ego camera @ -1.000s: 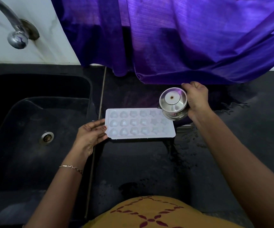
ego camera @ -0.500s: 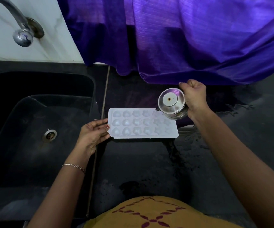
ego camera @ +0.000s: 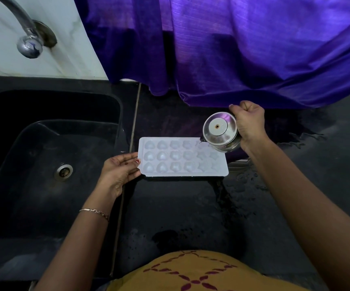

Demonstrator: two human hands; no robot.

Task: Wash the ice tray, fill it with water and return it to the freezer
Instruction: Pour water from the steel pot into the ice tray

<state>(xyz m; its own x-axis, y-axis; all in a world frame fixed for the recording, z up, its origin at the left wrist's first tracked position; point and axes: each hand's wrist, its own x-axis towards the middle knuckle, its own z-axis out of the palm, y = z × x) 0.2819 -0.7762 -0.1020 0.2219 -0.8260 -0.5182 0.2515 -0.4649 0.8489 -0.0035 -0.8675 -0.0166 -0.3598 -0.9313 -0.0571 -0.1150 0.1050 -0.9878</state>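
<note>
A white ice tray [ego camera: 182,158] with heart- and star-shaped cups lies flat on the black counter [ego camera: 180,206] to the right of the sink. My left hand [ego camera: 120,171] holds the tray's left end, thumb on top of the rim. My right hand [ego camera: 248,122] grips a small steel cup [ego camera: 220,131], tipped on its side over the tray's far right corner, its base facing me. The cup's lip sits just above the upper right cups.
A black sink [ego camera: 50,156] with a metal drain [ego camera: 63,171] lies at the left, and a chrome tap [ego camera: 28,36] juts from the white wall above it. A purple curtain [ego camera: 232,49] hangs over the counter's back. Water wets the counter at the right [ego camera: 253,181].
My right hand has kept the cup tipped over the tray's right end, shifting it slightly toward the far corner. My left hand has stayed on the tray's left end.
</note>
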